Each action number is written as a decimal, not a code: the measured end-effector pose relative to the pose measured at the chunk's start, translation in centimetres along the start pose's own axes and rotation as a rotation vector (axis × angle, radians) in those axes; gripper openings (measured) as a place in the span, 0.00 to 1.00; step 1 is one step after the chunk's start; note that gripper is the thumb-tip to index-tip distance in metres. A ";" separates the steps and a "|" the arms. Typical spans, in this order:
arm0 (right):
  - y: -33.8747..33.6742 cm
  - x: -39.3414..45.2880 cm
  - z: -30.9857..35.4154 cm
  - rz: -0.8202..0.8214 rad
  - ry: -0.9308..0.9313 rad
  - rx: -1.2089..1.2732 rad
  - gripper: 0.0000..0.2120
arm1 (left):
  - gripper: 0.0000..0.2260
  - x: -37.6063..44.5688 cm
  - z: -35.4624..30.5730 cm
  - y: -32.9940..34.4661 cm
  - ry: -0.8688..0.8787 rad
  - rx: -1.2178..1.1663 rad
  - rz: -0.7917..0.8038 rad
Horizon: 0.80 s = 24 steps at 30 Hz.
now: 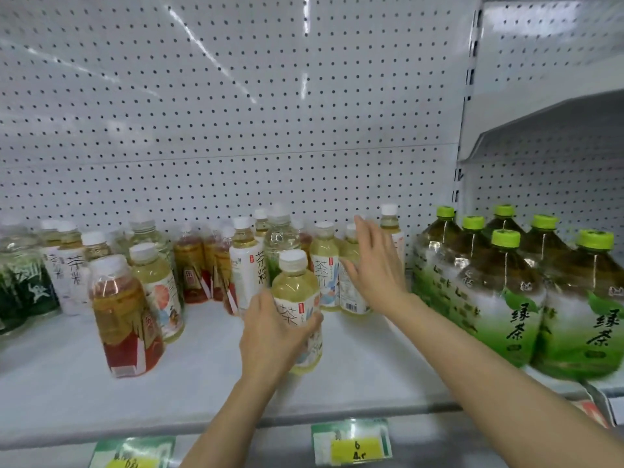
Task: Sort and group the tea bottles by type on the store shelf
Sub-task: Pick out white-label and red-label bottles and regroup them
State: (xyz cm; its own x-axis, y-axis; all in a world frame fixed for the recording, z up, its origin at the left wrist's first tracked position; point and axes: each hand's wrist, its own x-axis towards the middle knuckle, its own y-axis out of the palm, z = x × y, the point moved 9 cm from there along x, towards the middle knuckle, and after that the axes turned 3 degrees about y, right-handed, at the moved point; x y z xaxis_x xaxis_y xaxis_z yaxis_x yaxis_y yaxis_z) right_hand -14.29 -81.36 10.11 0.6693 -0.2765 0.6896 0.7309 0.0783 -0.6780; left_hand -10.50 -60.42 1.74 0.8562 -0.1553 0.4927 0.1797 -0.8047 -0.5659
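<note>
My left hand grips a pale yellow tea bottle with a white cap, standing at the shelf's middle front. My right hand is open with fingers spread, its palm against a row of matching pale tea bottles behind. A red-labelled amber tea bottle stands front left, with a pale bottle with an orange-and-white label just behind it. More red tea bottles and white-labelled bottles crowd the back.
Several large green tea bottles with green caps fill the right end of the white shelf. Dark green-labelled bottles stand far left. A white pegboard wall backs the shelf. Price tags hang on the front edge.
</note>
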 end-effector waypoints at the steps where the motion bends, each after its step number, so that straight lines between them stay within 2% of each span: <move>1: 0.5 1.0 0.2 0.001 0.031 -0.036 0.37 | 0.33 -0.2 -0.2 0.1 0.011 -0.019 0.002; 4: 1.2 3.0 0.4 -0.041 0.082 -0.115 0.33 | 0.30 -0.3 -0.6 0.6 0.019 -0.129 0.065; 7: 1.7 3.9 0.3 -0.041 0.095 -0.094 0.21 | 0.32 -0.3 -0.5 1.3 0.025 -0.245 0.168; 10: 1.7 4.0 -0.2 -0.023 0.081 0.065 0.19 | 0.34 -0.1 0.4 1.6 -0.012 -0.369 0.266; 12: 1.5 3.6 -0.1 0.015 0.004 0.208 0.18 | 0.34 0.0 0.5 1.7 -0.002 -0.384 0.288; 16: 0.8 2.5 0.7 -0.019 -0.209 0.300 0.16 | 0.34 0.3 -0.7 2.2 0.017 -0.348 0.229; 19: 1.2 2.5 0.7 -0.063 -0.224 0.296 0.15 | 0.34 0.9 -1.7 3.4 0.018 -0.314 0.169; 22: 1.1 2.4 0.8 -0.069 -0.235 0.253 0.19 | 0.35 1.7 -2.4 4.5 0.000 -0.268 0.121; 24: -0.3 2.2 0.4 -0.180 -0.264 0.229 0.20 | 0.35 1.9 -2.7 5.2 -0.017 -0.251 0.092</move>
State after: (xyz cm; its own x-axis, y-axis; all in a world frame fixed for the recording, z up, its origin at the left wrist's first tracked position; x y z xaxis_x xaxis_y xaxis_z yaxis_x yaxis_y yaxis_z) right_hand -13.03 -81.61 11.95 0.5174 -0.0515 0.8542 0.8304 0.2710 -0.4867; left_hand -9.24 -66.42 1.54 0.8720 -0.2262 0.4340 -0.0230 -0.9048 -0.4253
